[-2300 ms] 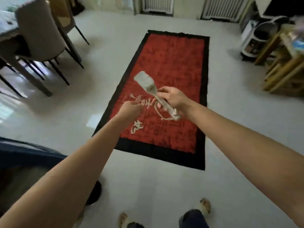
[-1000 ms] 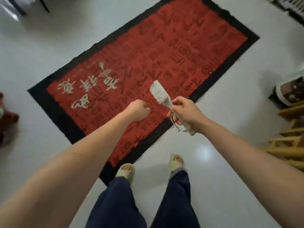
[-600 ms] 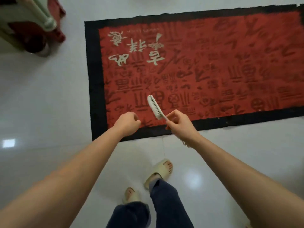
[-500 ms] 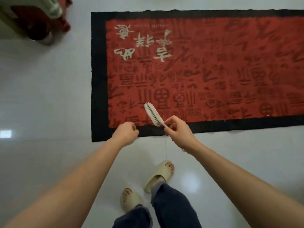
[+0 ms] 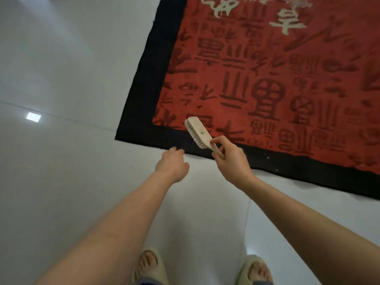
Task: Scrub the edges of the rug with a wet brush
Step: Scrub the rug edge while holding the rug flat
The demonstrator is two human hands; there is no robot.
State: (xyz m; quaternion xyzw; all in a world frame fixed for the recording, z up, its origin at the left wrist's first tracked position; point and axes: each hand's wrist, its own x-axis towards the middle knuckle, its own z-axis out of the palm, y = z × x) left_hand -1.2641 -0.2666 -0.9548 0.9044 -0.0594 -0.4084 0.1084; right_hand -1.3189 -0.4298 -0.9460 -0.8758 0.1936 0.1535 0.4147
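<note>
Over the rug's [image 5: 267, 79] near black border, the right hand [image 5: 231, 161] grasps a brush [image 5: 198, 132], bristles angled down for scrubbing; the left hand [image 5: 172, 165] hangs loose, holding nothing.

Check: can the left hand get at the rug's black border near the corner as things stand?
Probably yes. The left hand holds nothing, fingers loosely curled, right at the black border of the red rug. Nothing lies between; the cream plastic scrub brush in the right hand sits off to the side.

A home: glossy white floor tiles [image 5: 61, 182], a red patterned rug [image 5: 267, 79], feet in house slippers [image 5: 150, 268]
</note>
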